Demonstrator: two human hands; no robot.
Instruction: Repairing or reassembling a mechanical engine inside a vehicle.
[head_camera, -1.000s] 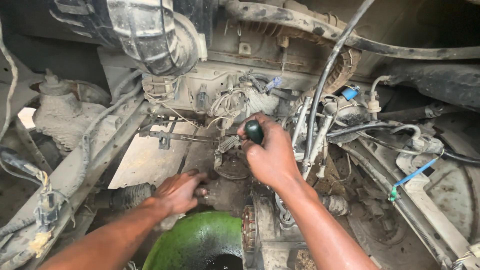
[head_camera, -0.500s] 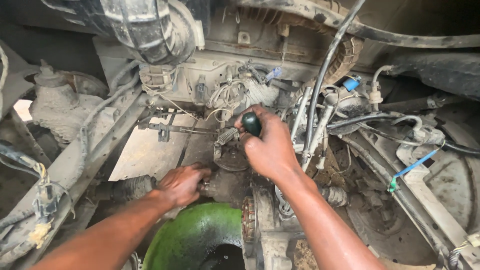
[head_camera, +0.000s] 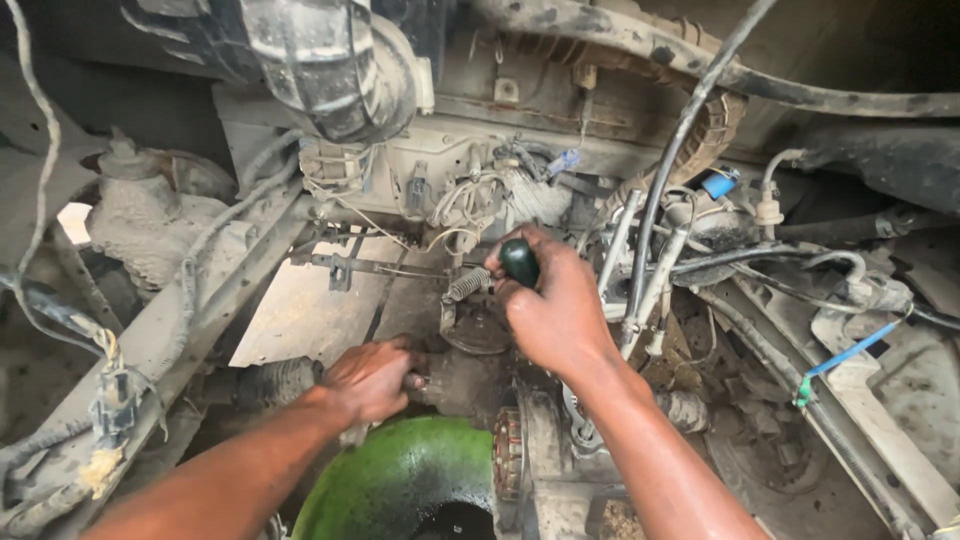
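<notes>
Screwdriver handle (head_camera: 520, 262), dark green, stood upright above the grimy engine (head_camera: 470, 340) as I watched; right hand (head_camera: 555, 310) wrapped tight around it, left hand (head_camera: 368, 378) clasped on a greasy fitting (head_camera: 425, 378) beside the green bowl (head_camera: 400, 480).

Two hands (head_camera: 370, 380), one dark tool handle (head_camera: 519, 262), one green basin (head_camera: 400, 485), perhaps one coil spring (head_camera: 462, 284).

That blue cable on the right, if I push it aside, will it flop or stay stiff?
The blue cable is thin and runs nearly straight between its ends, so it probably flexes easily yet springs back. One end looks tied near a green clip, so it likely won't move far. It looks light.
</notes>
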